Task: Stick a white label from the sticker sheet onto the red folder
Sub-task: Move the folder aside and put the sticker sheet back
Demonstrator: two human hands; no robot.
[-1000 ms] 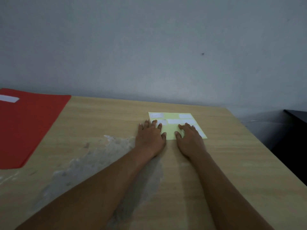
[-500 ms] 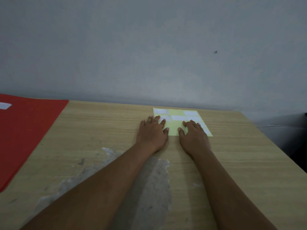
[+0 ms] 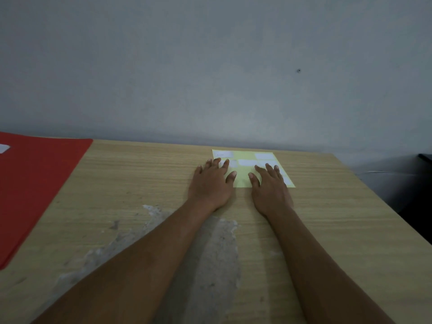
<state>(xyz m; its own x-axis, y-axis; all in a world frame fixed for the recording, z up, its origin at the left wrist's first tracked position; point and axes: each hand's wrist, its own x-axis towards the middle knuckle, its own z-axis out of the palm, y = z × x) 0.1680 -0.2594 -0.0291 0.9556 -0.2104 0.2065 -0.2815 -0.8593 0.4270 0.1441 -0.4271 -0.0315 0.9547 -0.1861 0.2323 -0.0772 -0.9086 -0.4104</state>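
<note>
A: Sticker sheet (image 3: 243,179) first, since the hands are on it. But from the near edge, what do you see?

B: Nearest is the wooden table (image 3: 131,183), pale grain laminate, with a rough grey patch (image 3: 210,253) where the surface is worn off, ragged at its edges. Two bare forearms cross that patch.

A: And the hands?

B: The left hand (image 3: 210,183) lies flat, palm down, fingers spread, its fingertips on the sheet's left side. The right hand (image 3: 270,187) lies the same way on the sheet's right part. Both are open and pressed flat; neither grips anything.

A: The sheet itself?

B: A pale yellow rectangle, flat on the table near its far edge. It carries several white rectangular labels (image 3: 247,163). One at the far left corner bears faint marks, too blurred to read.

A: The red folder (image 3: 35,183)?

B: Well apart, at the table's left, smooth and matt, cut off by the picture's edge. A small white label (image 3: 4,148) sits on its far part. Beyond everything, a plain grey wall (image 3: 210,66) with one dark speck (image 3: 298,70).
</note>
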